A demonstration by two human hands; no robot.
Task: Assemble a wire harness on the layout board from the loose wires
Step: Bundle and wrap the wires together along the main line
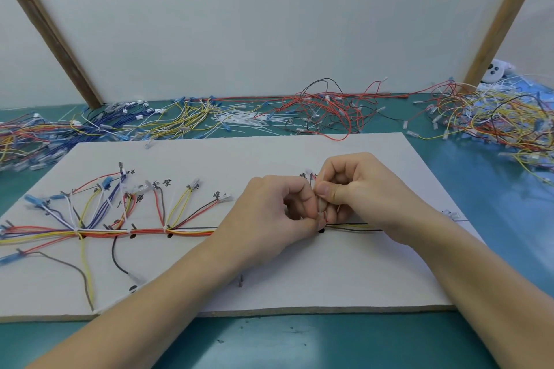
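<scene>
While your left hand (269, 210) and right hand (356, 192) meet over the layout board (344, 272), their fingertips pinch together on a thin red wire (326, 216) just above the harness trunk (144, 232). That bundled trunk lies along the board's drawn line, tied branches fanning upward at left. Loose wires (326, 111) heap on the green table (299, 341) behind.

The person's left hand (269, 213) and right hand (356, 189) are bare, with bare forearms, short nails, and no sleeves showing.
</scene>
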